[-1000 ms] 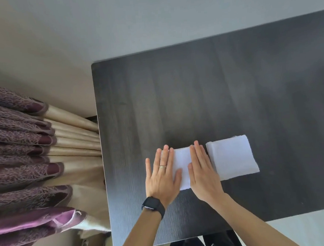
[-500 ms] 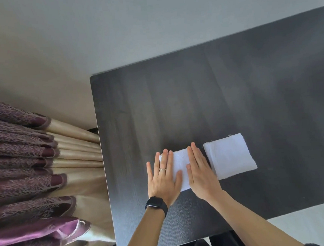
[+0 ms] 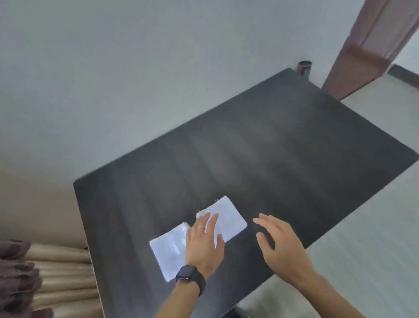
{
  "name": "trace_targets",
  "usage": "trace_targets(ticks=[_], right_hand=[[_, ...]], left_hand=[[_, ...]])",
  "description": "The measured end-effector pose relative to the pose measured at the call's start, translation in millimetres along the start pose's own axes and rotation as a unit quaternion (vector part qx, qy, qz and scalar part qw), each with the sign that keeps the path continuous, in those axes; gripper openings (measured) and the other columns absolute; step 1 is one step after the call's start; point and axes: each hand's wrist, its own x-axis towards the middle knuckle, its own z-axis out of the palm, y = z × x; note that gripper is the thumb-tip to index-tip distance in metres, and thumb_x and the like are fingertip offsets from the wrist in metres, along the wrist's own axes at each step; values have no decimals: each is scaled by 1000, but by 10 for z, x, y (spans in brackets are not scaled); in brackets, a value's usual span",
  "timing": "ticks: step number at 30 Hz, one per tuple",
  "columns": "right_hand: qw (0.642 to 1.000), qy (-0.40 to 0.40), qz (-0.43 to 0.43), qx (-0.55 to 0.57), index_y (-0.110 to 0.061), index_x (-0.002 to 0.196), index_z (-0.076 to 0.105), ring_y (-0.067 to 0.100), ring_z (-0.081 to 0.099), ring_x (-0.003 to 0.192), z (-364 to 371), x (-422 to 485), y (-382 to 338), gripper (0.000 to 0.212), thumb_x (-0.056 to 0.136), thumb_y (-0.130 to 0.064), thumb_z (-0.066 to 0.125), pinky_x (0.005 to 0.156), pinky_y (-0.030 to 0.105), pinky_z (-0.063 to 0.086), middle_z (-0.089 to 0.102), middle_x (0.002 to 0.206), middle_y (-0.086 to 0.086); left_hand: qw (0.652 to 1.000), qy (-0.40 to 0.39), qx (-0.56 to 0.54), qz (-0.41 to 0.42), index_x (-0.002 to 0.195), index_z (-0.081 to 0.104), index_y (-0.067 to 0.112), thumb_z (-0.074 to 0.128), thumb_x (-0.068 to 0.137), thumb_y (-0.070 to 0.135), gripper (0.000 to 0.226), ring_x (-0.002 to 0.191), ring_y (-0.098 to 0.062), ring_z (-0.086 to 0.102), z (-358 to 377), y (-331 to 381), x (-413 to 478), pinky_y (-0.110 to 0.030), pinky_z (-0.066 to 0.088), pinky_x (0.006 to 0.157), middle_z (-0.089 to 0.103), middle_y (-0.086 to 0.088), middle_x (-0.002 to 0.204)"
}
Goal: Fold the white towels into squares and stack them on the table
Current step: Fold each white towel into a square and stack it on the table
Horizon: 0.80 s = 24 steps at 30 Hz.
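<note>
Two folded white towels lie side by side on the dark table (image 3: 278,158). The nearer left towel (image 3: 170,249) is a folded square. The right towel (image 3: 229,216) is also a folded square, just beyond it. My left hand (image 3: 205,244), with a ring and a black watch, lies flat with straight fingers across the gap, covering part of both towels. My right hand (image 3: 277,238) hovers over the bare table to the right of the towels, fingers spread and relaxed, holding nothing.
Purple and beige curtains (image 3: 25,286) hang at the table's left side. A dark can (image 3: 305,68) stands on the floor behind the far corner, next to a reddish curtain (image 3: 374,35). The table's near edge runs close under my forearms.
My view swung right and tilted. My right hand lifted off the left towel and moved right over the bare table. My left hand slid right, reaching onto the right towel.
</note>
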Motion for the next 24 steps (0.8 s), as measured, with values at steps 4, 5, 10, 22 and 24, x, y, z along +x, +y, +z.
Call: trace_targets(ticks=[4, 5, 10, 22, 24], right_hand=[[992, 115, 47, -19, -29, 130, 62, 10, 40, 136, -982, -321, 618, 33, 98, -29, 55, 111, 23, 29, 55, 139, -12], [988, 142, 60, -29, -28, 130, 62, 12, 41, 135, -1249, -435, 790, 33, 99, -30, 53, 111, 24, 28, 56, 139, -10], [951, 270, 131, -78, -29, 132, 61, 15, 36, 138, -2576, -1172, 1663, 35, 101, -36, 49, 114, 27, 27, 55, 142, -9], [773, 567, 255, -127, -30, 126, 65, 21, 42, 132, -5218, -3138, 3335, 32, 96, -39, 56, 101, 34, 43, 62, 131, -9], [746, 592, 271, -137, -29, 124, 66, 23, 44, 130, -5532, -3367, 3583, 31, 96, -38, 58, 101, 31, 41, 63, 130, -7]], left_hand=[[990, -6, 16, 137, 151, 31, 33, 44, 100, 36, 54, 148, -18, 20, 54, 1290, 156, -39, 16, 120, 31, 6, 158], [985, 0, 23, 174, 151, 32, 32, 45, 99, 36, 54, 148, -18, 21, 100, 1652, 173, -39, 16, 120, 33, 5, 157], [944, 9, 45, 327, 151, 32, 34, 44, 99, 42, 54, 146, -20, 24, 374, 3560, 23, -41, 18, 120, 33, 5, 157], [792, 4, -20, 610, 143, 49, 28, 51, 89, 38, 55, 133, -25, 45, 1127, 7600, -930, -42, 37, 110, 46, -3, 148], [773, 3, -39, 633, 142, 49, 28, 57, 91, 34, 53, 132, -25, 45, 1276, 8103, -1014, -40, 36, 110, 46, -4, 148]])
